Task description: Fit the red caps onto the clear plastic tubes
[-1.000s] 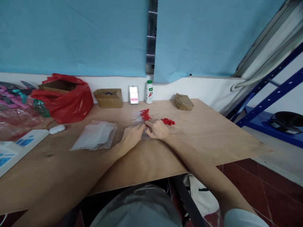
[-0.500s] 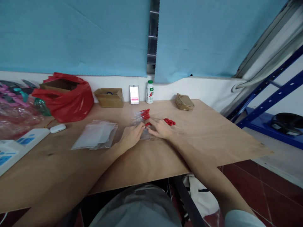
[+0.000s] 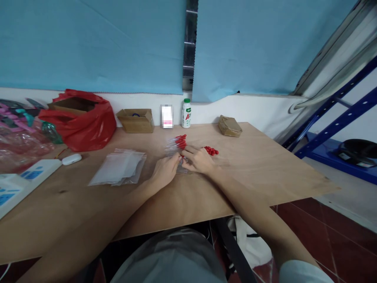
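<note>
Two hands (image 3: 165,169) (image 3: 201,160) pinch one small red piece (image 3: 182,157) near thin, clear, red-ended tubes (image 3: 176,143).

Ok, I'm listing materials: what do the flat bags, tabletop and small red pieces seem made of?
Flat bags: thin plastic film, glossy, see-through where edges overlap.
Tabletop: wood, probably plywood, mostly matte, showing streaky grain and a dark spot.
Small red pieces: possibly smooth plastic, judging by even, bright colour, but too small to be sure.

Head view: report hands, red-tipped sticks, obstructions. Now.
Left hand and right hand close together at small red piece, grip unclear. Red-tipped clear sticks just beyond. Hands partly cover nearer clear sticks.
</note>
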Demonstrator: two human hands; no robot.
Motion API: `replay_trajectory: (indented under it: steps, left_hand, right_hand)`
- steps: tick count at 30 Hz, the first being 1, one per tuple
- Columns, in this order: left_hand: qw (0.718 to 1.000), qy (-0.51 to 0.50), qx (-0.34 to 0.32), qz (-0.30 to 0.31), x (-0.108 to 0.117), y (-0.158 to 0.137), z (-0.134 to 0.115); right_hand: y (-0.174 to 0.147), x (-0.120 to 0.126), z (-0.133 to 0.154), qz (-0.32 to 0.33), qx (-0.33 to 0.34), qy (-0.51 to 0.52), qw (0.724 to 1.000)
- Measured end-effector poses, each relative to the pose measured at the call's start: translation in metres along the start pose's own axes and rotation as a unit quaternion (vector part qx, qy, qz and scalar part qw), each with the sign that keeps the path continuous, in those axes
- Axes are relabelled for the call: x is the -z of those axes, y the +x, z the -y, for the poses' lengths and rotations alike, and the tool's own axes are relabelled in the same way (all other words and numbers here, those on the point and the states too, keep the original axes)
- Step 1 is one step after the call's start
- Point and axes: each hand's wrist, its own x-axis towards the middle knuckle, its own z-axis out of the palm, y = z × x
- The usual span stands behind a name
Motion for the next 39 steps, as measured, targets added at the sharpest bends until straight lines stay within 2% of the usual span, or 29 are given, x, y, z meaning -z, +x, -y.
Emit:
replay_trajectory:
  steps: [7, 13, 21, 27, 33, 39]
  left_hand:
    - [0.999, 0.014, -0.010, 0.028, 0.002, 0.004, 0.000]
    - [0.998, 0.035, -0.018, 0.045, 0.009, 0.005, -0.003]
    - [0.998, 0.020, -0.038, 0.054, 0.016, 0.005, 0.004]
    - [0.997, 0.038, -0.051, 0.052, 0.021, 0.005, 0.009]
    - [0.991, 0.102, -0.065, 0.061, 0.024, 0.005, 0.007]
    - [0.997, 0.059, -0.042, 0.028, 0.023, 0.007, -0.005]
  right_hand:
    - [0.001, -0.005, 0.002, -0.006, -0.002, 0.006, 1.000]
    - [0.002, -0.009, -0.001, -0.017, 0.024, 0.032, 0.999]
    - [0.000, -0.008, -0.013, 0.012, 0.063, 0.102, 0.993]
    - [-0.005, -0.002, -0.026, 0.036, 0.025, 0.187, 0.981]
    - [-0.005, 0.007, -0.028, 0.077, 0.010, 0.303, 0.950]
    - [-0.003, 0.012, -0.032, 0.073, -0.049, 0.415, 0.906]
